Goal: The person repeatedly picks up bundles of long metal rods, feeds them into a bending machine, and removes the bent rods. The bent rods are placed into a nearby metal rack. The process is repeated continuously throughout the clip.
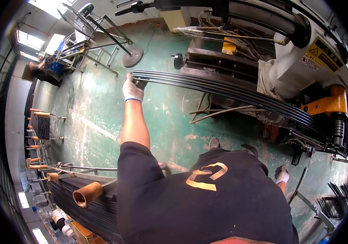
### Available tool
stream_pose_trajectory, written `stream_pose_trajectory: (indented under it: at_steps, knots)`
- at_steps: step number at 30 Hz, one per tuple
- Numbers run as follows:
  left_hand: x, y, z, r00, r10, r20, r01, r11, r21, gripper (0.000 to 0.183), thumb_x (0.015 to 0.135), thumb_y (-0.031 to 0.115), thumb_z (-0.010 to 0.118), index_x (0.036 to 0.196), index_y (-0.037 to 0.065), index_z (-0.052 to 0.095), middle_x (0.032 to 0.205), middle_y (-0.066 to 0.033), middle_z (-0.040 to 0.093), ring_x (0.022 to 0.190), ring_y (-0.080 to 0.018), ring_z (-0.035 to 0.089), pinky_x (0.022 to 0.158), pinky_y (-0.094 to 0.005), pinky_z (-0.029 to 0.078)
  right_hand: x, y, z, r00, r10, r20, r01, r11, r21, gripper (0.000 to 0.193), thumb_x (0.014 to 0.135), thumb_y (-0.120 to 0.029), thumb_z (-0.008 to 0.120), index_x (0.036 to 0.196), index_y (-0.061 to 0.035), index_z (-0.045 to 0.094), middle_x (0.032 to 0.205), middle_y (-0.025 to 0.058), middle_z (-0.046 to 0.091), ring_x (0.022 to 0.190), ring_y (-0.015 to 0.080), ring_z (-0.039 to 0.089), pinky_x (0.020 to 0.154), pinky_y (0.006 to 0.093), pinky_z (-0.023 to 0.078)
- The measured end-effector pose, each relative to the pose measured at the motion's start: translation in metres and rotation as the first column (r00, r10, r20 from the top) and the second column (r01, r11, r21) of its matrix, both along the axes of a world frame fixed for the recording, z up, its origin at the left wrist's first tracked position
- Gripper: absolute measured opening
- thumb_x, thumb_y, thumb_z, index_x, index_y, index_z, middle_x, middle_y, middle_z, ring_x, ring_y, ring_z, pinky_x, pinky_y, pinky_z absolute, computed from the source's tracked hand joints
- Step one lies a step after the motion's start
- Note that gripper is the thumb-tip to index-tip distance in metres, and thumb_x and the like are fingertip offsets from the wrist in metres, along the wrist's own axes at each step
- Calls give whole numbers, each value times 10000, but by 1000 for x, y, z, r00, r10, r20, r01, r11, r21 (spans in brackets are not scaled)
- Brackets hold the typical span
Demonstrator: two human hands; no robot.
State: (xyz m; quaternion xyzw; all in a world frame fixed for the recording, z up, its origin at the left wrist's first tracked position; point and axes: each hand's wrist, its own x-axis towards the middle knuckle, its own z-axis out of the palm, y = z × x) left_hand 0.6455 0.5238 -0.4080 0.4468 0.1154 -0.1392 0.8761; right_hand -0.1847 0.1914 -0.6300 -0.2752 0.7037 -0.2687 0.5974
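Note:
My left hand [133, 87], in a white knit glove, is stretched forward and closed around the left end of several long, thin black tubes [206, 83]. They lie side by side and slant rightward past the front of a large machine [292, 65]. Their far ends run under its orange bracket [326, 105], beside a coil spring [338, 129]; the very tips are hidden there. My right hand [281, 174], also gloved, hangs low at my right side, away from the tubes. It is small in view, and its fingers are not clear.
A round-based fan stand [133, 56] and metal frames stand far left. A rack of black rods [84, 203] with a brown cardboard tube [88, 194] is near my left side. Short black rods [336, 203] lie lower right. A hose [222, 112] loops below the machine.

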Motion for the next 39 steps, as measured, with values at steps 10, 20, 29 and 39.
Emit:
stream_pose_trajectory:
  at_steps: [10, 20, 29, 39]
  knots:
    - [4, 2, -11, 985, -98, 141, 104, 994, -38, 240, 1020, 35, 483, 1248, 24, 555, 1130, -155, 642, 1018, -335, 671, 879, -540, 604, 27, 19, -10, 986, 104, -131, -102, 994, 28, 269, 1055, -314, 587, 839, -152, 576, 641, -22, 504, 483, 124, 439, 427, 291, 270]
    - [-21, 10, 17, 955, -274, 113, 273, 962, 26, 282, 1056, 235, 529, 1317, 148, 590, 1257, -127, 648, 1149, -360, 640, 1002, -588, 533, 30, 30, 10, 993, 97, -67, -96, 995, 26, 254, 1050, -290, 581, 868, -114, 600, 667, 3, 533, 520, 153, 499, 440, 307, 326]
    - [2, 38, -8, 842, -527, 112, 528, 849, 23, 364, 1045, 361, 570, 1302, 110, 629, 1292, -102, 674, 1202, -367, 625, 1099, -557, 456, 41, 5, 15, 585, 443, -680, -554, 830, 64, 378, 993, -358, 578, 995, -9, 723, 867, 194, 739, 781, 325, 700, 715, 436, 524]
    - [-36, -7, -13, 991, -134, 9, 134, 990, -53, 567, 1093, 452, 411, 1473, 43, 506, 1550, -199, 483, 1413, -387, 468, 1215, -588, 332, 47, -50, -6, 927, 279, -250, -324, 933, -159, 285, 981, -251, 705, 910, 25, 698, 817, 77, 713, 721, 161, 655, 691, 322, 526]
